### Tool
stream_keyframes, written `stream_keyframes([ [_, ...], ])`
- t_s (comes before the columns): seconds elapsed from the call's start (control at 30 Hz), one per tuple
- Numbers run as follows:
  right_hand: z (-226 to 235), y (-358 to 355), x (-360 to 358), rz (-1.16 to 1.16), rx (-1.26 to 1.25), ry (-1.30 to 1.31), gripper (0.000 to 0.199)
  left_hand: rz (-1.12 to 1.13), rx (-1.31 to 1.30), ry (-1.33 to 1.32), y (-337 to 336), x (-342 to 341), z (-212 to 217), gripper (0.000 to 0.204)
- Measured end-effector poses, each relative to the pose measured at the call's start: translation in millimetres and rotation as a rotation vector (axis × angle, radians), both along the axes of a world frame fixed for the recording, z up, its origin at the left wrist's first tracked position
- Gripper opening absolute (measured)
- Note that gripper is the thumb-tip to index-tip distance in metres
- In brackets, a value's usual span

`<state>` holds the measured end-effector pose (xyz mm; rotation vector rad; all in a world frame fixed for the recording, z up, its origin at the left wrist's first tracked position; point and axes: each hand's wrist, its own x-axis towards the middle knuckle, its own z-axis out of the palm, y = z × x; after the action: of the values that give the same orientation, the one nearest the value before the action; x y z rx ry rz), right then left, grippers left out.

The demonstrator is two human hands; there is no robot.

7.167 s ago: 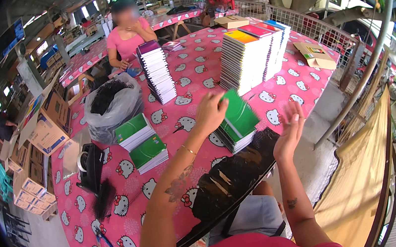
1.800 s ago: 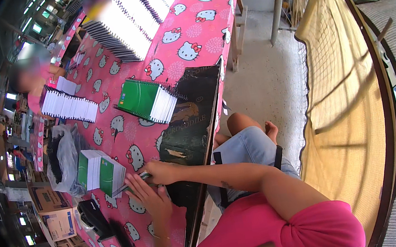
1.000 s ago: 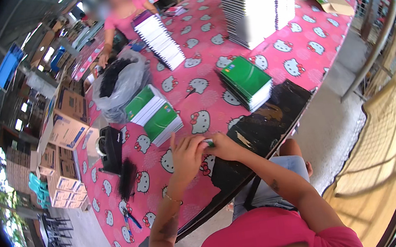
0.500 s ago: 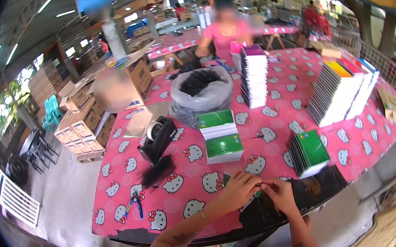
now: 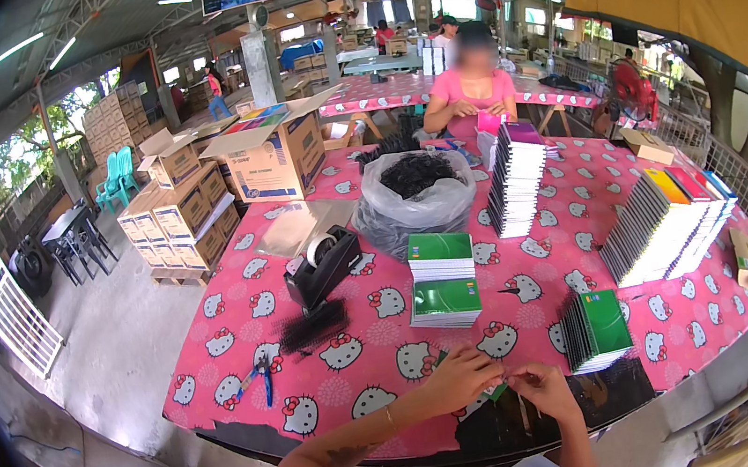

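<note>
At the table's front edge, my left hand [image 5: 466,380] lies over a green-covered notebook [image 5: 499,391], mostly hidden beneath it, with its fingers curled around it. Close beside it, my right hand [image 5: 538,387] pinches thumb and fingers together at the notebook's edge. What lies between those fingertips is too small to make out. Beyond my hands are two stacks of green notebooks [image 5: 446,304]. A spiral-bound green stack [image 5: 600,327] stands to the right of my right hand. To the left lie blue-handled pliers [image 5: 261,377] and loose black binding coils [image 5: 314,326].
A black tape dispenser [image 5: 326,268] stands left of a clear bag [image 5: 410,219] of black coils. Tall notebook stacks [image 5: 518,179] and a colourful row [image 5: 666,228] stand farther right. Cartons [image 5: 274,157] fill the far left. Across the table a co-worker [image 5: 473,88] handles something pink.
The view has tilted up and shifted, so the table appears lower and farther right. My hands stay together at the notebook, the fingers only slightly shifted.
</note>
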<state>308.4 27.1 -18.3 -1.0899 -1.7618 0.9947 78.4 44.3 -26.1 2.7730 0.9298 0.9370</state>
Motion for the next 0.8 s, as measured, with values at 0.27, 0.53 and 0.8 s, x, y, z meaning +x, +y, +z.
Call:
stream_keyframes([
  [0.27,-1.4,-6.7,-33.9,-0.343,0.229,-0.196,0.006,0.018,0.078,0.113,-12.5,3.9,12.6,0.027],
  [0.53,14.1,-29.2,-20.5,-0.352,0.246,-0.051,0.008,0.089,0.04,-0.005,-12.8,-0.5,18.3,0.026],
  [0.8,53.2,-46.5,86.8,-1.036,0.529,-0.446,0.037,0.036,0.019,-0.034,8.2,-0.6,82.0,0.022],
])
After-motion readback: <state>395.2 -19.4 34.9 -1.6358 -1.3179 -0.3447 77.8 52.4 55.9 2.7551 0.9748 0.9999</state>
